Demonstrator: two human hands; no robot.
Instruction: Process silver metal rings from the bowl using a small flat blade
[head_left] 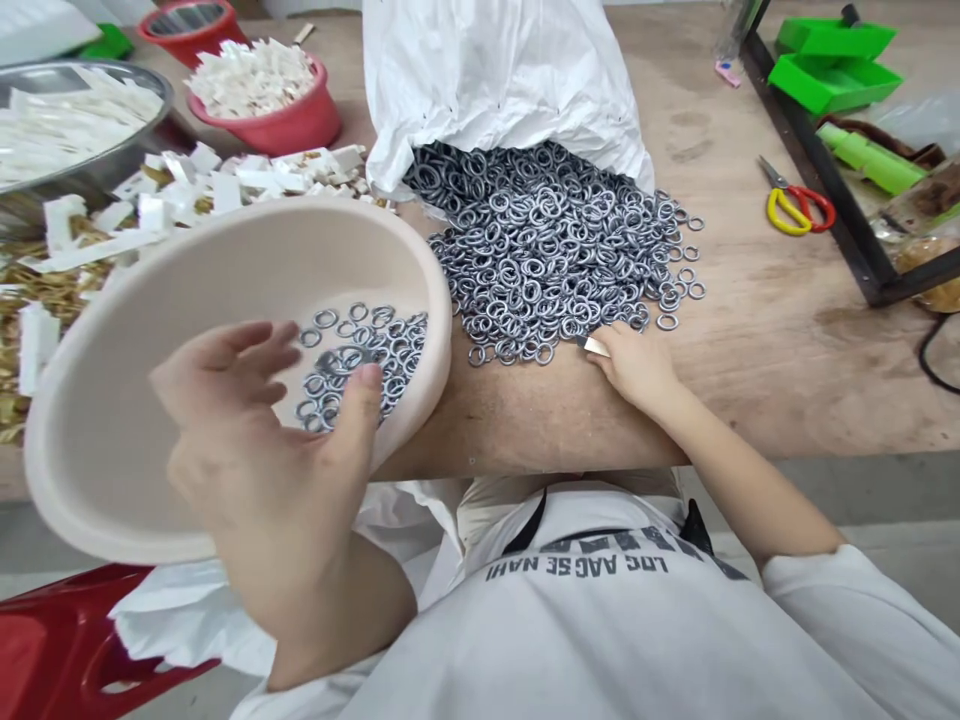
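Observation:
Over the beige basin (390, 240) is my left hand (277, 440), thumb and fingers spread apart, slightly blurred. Grey metal rings (397, 350) lie inside the basin, gathered at its right side beyond my thumb. A large heap of the same rings (540, 250) spills from the mouth of a white sack (502, 70) onto the table. My right hand (634, 365) rests at the heap's front edge. Its fingers are closed on a small flat white piece with a dark tip (596, 346), whose kind I cannot make out; the tip touches the nearest rings.
Scissors (796, 205) with red and yellow handles lie to the right, beside a dark metal frame (840, 190). Green trays (832, 80) stand behind it. On the left are a red bowl (300, 125) of white pieces, a metal bowl (161, 110) and scattered white strips (37, 345).

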